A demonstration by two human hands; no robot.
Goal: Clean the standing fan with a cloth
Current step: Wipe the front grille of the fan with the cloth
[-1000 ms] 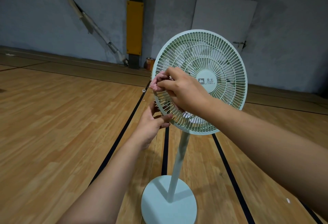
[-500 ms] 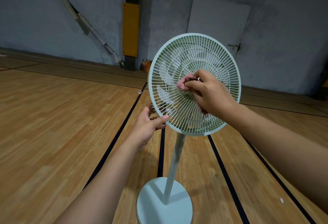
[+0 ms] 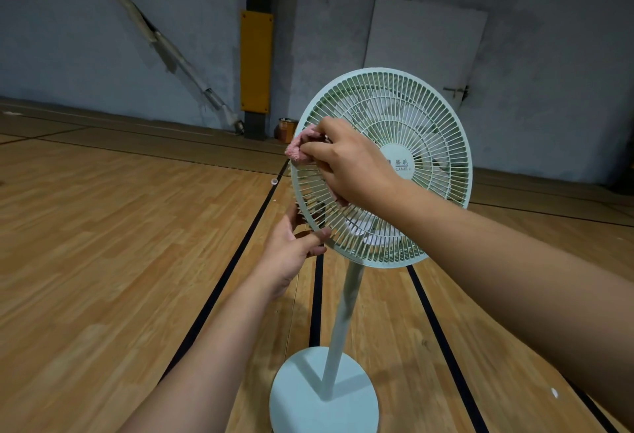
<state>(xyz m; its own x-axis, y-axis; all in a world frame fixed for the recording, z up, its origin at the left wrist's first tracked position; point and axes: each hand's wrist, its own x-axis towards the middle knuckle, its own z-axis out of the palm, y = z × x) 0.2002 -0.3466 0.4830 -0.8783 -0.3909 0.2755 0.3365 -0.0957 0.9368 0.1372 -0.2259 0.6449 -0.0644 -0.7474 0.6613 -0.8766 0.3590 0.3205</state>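
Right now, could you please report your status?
Right hand pinches cloth against fan grille. Left hand grips its lower rim. Nothing in the way.

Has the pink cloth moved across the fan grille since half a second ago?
Yes. The pink cloth has gone left, from over the hub badge out to the left edge of the grille.

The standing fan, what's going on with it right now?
A person is wiping the standing fan. Their right hand holds a pink cloth against the left edge of its front grille, while the left hand grips the grille's lower left rim, apparently to steady it. The fan stands upright on its round base on the wooden floor.
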